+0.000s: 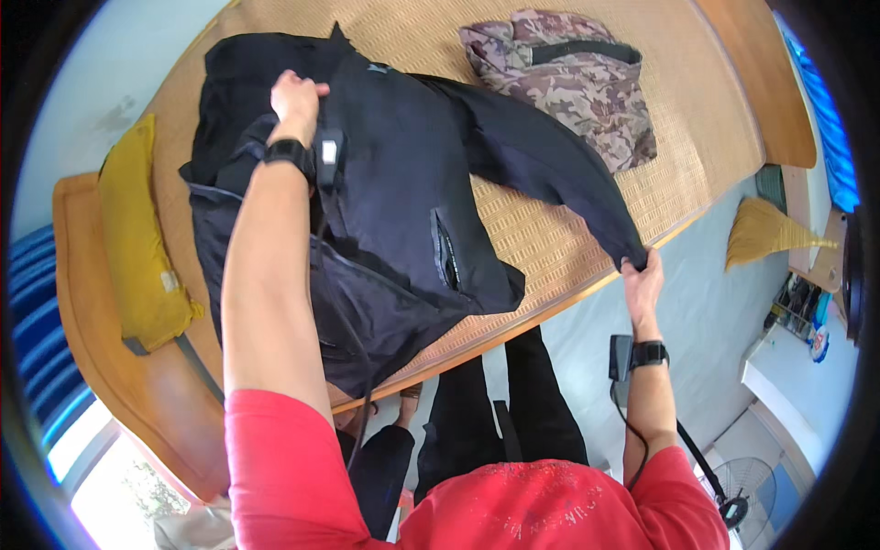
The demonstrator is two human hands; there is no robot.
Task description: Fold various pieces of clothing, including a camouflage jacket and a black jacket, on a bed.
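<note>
A black jacket (405,151) lies spread on a woven mat, with its front partly open and a zipped pocket (445,251) showing. My left hand (295,96) is closed on the jacket's cloth near the collar; the fingertips are hidden under the fist. At the bed's near edge, my right hand (643,275) grips the cuff end of a sleeve (564,158), which stretches out to the right in a curve. Each wrist wears a black strap with a small cabled device. Beyond the sleeve rests a folded camouflage garment (570,89).
The woven mat (687,89) covers a wooden-framed bed. A yellow cloth bundle (141,240) lies by the wooden headboard (137,399) on the left. On the right are a straw broom (763,234), a white cabinet (790,385) and a fan (742,495). Another person's leg (385,467) shows below.
</note>
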